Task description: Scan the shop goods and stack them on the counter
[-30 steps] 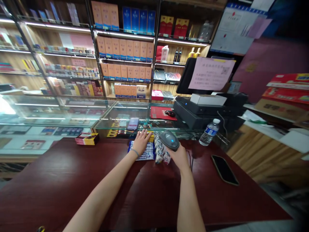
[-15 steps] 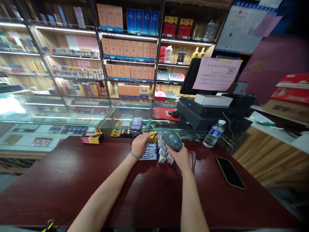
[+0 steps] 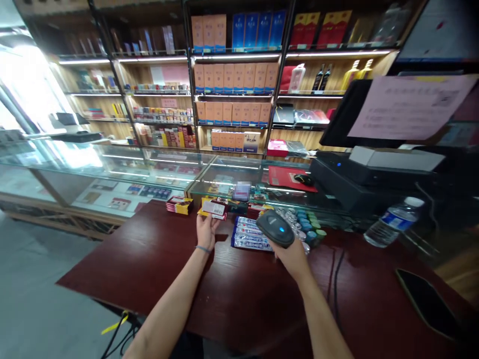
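Observation:
My left hand (image 3: 205,228) grips a flat yellow packet (image 3: 212,208) with a white label, lifted a little above the dark red table (image 3: 149,264). In my right hand (image 3: 294,254) is a dark grey barcode scanner (image 3: 275,228) with a blue light, its head aimed left toward the packet. Between my hands lies a blue and white multipack of bars (image 3: 250,234). Behind the scanner stands a cluster of small clear bottles with green caps (image 3: 305,223).
A stack of red and yellow packets (image 3: 179,205) lies at the table's far left. A glass counter (image 3: 224,174) runs behind, with a register and monitor (image 3: 370,149) to the right. A water bottle (image 3: 392,222) and a black phone (image 3: 426,301) lie at right. Stocked shelves fill the back wall.
My left hand has picked the yellow packet up from the pile and drawn it left. The scanner has turned toward it. The view has swung left.

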